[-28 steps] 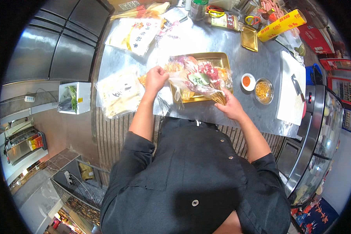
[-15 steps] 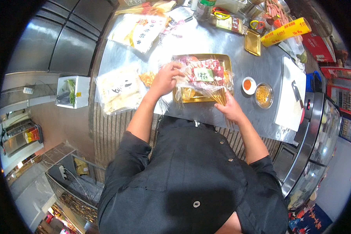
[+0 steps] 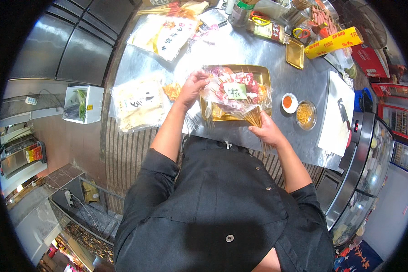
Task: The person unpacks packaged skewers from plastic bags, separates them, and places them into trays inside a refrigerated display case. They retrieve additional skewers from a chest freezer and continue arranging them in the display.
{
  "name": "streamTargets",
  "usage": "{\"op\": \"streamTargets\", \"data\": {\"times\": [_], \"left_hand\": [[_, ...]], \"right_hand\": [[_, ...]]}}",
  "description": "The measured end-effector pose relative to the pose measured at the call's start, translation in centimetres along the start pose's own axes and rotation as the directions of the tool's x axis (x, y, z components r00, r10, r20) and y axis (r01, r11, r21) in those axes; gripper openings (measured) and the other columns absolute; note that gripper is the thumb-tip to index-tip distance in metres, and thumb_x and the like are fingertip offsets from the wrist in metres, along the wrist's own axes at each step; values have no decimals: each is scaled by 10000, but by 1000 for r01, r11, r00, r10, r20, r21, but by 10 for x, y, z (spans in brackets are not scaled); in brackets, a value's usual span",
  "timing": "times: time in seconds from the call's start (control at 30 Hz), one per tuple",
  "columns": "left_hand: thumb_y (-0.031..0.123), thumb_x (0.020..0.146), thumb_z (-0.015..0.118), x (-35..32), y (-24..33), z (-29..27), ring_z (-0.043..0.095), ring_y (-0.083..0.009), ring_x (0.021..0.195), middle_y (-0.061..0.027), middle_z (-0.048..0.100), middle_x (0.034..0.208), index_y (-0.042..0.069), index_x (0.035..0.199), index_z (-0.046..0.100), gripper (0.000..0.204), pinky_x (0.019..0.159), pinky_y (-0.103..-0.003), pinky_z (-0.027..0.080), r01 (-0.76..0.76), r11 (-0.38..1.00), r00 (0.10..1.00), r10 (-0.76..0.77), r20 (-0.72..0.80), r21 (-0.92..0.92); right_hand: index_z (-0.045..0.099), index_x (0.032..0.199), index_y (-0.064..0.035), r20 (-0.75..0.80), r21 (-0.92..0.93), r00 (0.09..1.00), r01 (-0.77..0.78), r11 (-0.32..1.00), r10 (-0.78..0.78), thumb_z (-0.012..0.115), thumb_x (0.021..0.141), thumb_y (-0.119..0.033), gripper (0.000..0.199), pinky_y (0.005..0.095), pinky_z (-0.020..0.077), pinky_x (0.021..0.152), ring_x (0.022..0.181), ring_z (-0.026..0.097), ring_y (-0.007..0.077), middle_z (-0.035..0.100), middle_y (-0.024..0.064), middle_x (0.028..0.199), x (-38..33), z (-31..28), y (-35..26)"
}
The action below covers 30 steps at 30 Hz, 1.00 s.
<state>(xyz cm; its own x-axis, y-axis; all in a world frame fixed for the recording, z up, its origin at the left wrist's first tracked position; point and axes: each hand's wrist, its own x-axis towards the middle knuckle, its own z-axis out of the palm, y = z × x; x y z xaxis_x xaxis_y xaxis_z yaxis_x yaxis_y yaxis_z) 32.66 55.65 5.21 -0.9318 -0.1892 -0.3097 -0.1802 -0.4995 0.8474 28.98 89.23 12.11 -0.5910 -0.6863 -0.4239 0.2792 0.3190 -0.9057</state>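
Your hands (image 3: 194,88) (image 3: 268,130): two
Gold trays (image 3: 264,71) (image 3: 294,53) before you: two
Bowls (image 3: 290,111) (image 3: 308,128) on your right: two
Knife (image 3: 343,111): one

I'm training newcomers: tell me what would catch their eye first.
Likely the skewered meat in clear plastic over the gold tray, its sticks in the right hand, the left hand at the plastic's edge. Then the long yellow box at upper right, and the white bowl with orange-red contents to the tray's right.

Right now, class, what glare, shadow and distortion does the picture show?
Head view: glare whitens part of the grey metal table; a dark shadow falls across the black buttoned garment; fisheye distortion bows the table's front edge.
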Motion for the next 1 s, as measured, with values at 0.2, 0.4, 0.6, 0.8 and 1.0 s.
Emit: {"op": "streamTargets", "data": {"times": [0.2, 0.4, 0.6, 0.8, 1.0], "left_hand": [[196, 946, 786, 10, 14, -13, 675, -126, 1009, -22, 758, 1037, 59, 1013, 733, 161, 998, -312, 490, 104, 929, 930, -217, 296, 356], [206, 1003, 738, 11, 13, -24, 655, -83, 912, -8, 746, 994, 58, 1029, 717, 152, 874, -264, 520, 96, 974, 952, -150, 268, 206], [202, 1058, 651, 26, -25, -16, 622, -63, 840, -2, 722, 943, -5, 1040, 708, 215, 797, -241, 505, -104, 978, 994, 98, 41, 180], [227, 986, 683, 26, -47, -36, 675, -196, 725, -116, 730, 793, -3, 961, 732, 237, 697, -372, 526, -47, 755, 943, 250, -221, 654], [287, 951, 727, -4, -38, -23, 715, -297, 767, -158, 733, 831, 43, 945, 707, 244, 713, -419, 541, -185, 433, 970, 224, 94, 882]], "right_hand": [[332, 1572, 26, 56, -95, 998, -32, 995, 38, 765, 856, -50, 841, 341, 369, 1165, 1343, 491, 170, 519, 93, 1480, -1, 1, -1], [335, 1574, 34, 111, 26, 993, -36, 999, 33, 745, 840, -31, 843, 342, 357, 1184, 1365, 479, 168, 510, 93, 1489, -5, 3, -5], [407, 1542, 8, 153, 122, 988, -17, 992, -2, 704, 822, 0, 779, 336, 377, 1161, 1339, 503, 162, 556, 64, 1449, -7, 5, -3], [476, 1497, 3, 55, 110, 998, -29, 994, 23, 703, 829, 9, 706, 337, 383, 1152, 1332, 517, 155, 586, 45, 1426, -11, -10, -4], [494, 1453, 17, -127, 106, 983, 147, 983, -134, 667, 891, 35, 589, 340, 436, 1104, 1270, 579, 162, 615, 67, 1382, -7, -12, -2]]}}
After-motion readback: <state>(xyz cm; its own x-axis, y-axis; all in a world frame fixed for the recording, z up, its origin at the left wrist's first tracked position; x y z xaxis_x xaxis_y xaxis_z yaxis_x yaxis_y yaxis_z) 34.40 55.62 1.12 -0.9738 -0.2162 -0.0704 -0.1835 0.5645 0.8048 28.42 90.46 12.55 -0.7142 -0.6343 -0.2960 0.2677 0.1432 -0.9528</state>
